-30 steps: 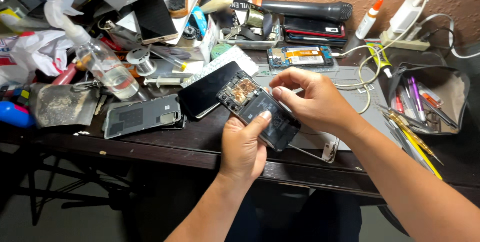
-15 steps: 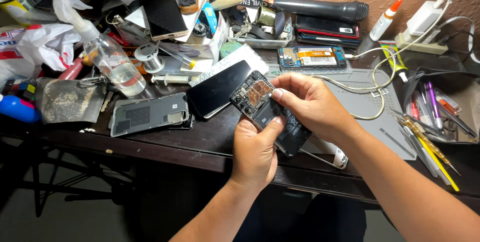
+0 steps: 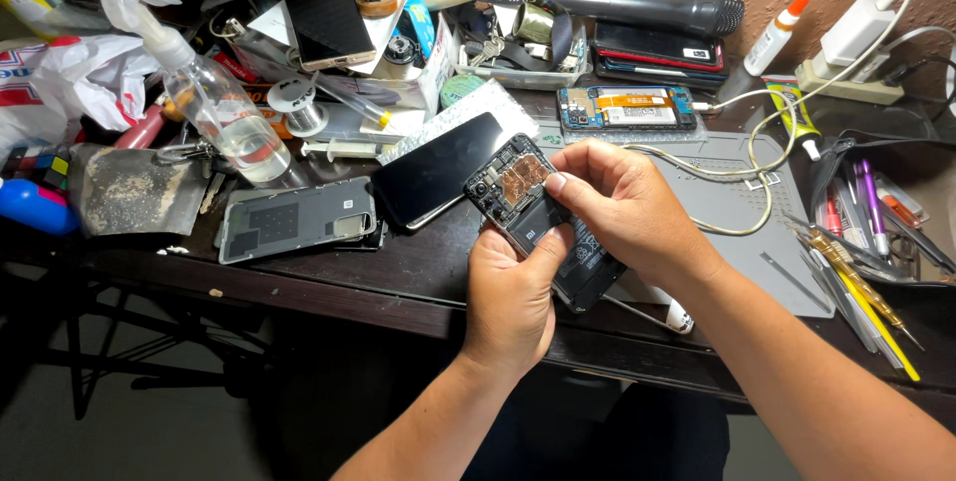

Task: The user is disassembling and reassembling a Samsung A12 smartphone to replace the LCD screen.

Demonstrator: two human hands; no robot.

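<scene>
You hold an opened phone at the frame centre.
Your left hand grips its lower edge; your right hand pinches its upper part.

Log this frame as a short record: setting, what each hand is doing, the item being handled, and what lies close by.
setting: cluttered dark workbench against a textured wall
left hand: grips the opened phone from below, thumb on its inner side
right hand: fingertips pinch at the phone's middle, near the copper-coloured board
opened phone: back removed, insides showing, held tilted above the bench edge
nearby left: grey back cover, black screen panel, spray bottle
nearby right: grey mat, white cable, tools
</scene>
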